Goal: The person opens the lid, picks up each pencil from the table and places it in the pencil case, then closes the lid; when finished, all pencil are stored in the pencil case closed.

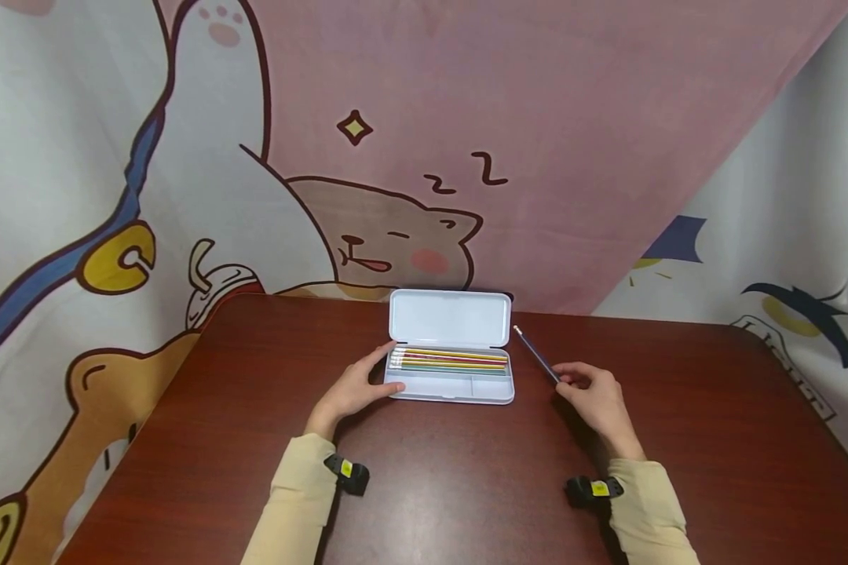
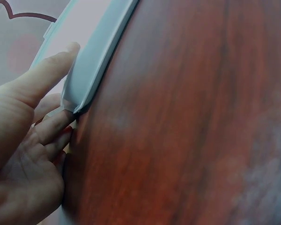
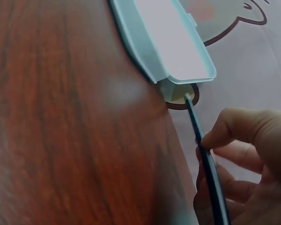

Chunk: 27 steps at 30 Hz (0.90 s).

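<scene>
A white pencil case (image 1: 434,385) lies on the table with its lid (image 1: 449,318) raised at the back. Several coloured pencils (image 1: 448,360), yellow, red and teal among them, lie side by side in its rear section. My left hand (image 1: 354,390) grips the case at its left end; the thumb (image 2: 61,63) is over the front rim and the fingers reach round the side. To the right of the case, my right hand (image 1: 593,398) pinches a dark blue pencil (image 1: 535,353) between thumb and fingers. Its pale tip points up and toward the lid, and its lower end is hidden behind the hand in the head view.
The brown wooden table (image 1: 466,486) extends around the case on both sides and in front. A printed cloth (image 1: 579,157) with cartoon animals hangs right behind the table's far edge. Black wrist cameras (image 1: 349,475) sit on both sleeves.
</scene>
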Motion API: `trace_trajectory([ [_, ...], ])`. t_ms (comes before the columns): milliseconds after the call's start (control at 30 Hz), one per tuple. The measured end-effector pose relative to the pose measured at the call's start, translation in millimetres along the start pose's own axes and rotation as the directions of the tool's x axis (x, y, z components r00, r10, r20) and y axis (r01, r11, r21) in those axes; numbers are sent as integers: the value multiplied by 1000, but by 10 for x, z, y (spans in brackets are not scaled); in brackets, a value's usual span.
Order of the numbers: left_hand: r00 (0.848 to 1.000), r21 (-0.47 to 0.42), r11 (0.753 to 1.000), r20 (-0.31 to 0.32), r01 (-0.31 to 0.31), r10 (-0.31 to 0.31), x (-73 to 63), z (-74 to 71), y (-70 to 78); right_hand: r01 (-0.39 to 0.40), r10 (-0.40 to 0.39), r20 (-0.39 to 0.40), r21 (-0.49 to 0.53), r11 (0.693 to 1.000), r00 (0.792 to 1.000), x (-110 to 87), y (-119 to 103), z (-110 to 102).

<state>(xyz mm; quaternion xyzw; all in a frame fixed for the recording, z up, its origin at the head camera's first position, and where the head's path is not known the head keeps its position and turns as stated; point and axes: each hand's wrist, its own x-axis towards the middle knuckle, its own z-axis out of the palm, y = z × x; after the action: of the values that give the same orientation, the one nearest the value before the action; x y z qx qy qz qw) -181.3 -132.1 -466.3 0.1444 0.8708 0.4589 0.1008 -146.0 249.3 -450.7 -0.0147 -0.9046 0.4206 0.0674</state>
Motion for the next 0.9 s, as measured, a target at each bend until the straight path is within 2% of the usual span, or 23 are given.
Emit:
trace_trajectory([
  [300, 1000, 0, 1000, -5, 2, -2, -8, -5, 10, 86, -83, -59, 39, 996, 995, -2, -33, 9],
  [600, 1000, 0, 1000, -3, -4, 4, -4, -2, 13, 135, -127, -119, 57, 989, 985, -9, -85, 13],
  [733, 1000, -9, 1000, -1, -2, 2, -8, -6, 19, 162, -153, -109, 75, 984, 982, 6, -124, 37],
  [900, 1000, -9, 1000, 2, 5, -5, -9, -4, 21, 184, -179, -57, 95, 978, 982, 30, -160, 138],
])
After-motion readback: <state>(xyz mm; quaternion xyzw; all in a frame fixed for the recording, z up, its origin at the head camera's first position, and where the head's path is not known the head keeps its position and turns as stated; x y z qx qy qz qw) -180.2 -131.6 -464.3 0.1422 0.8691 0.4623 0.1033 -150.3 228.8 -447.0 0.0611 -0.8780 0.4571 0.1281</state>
